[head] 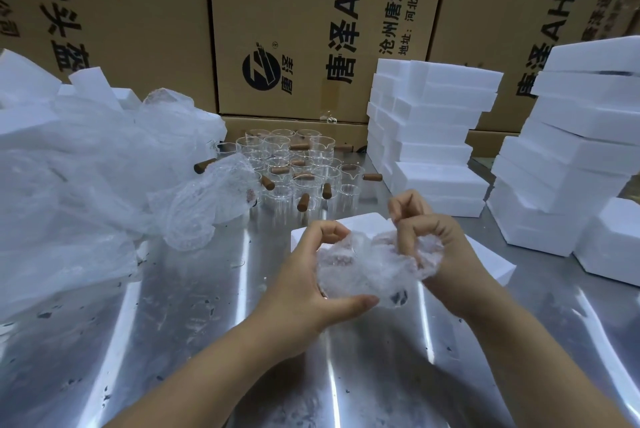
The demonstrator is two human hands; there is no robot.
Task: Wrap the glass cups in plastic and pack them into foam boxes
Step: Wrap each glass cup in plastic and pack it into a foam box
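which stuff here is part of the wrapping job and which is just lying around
In the job: plastic bundle gripped by left hand and right hand; glass cups; loose plastic wraps; foam boxes.
Lying about: cardboard cartons; big plastic bag.

Left hand (308, 275), right hand (441, 254), both curled.

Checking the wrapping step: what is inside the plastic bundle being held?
Through the crumpled plastic only a hazy brownish tint and faint clear curves show. Any cup inside is covered by the folds and cannot be made out.
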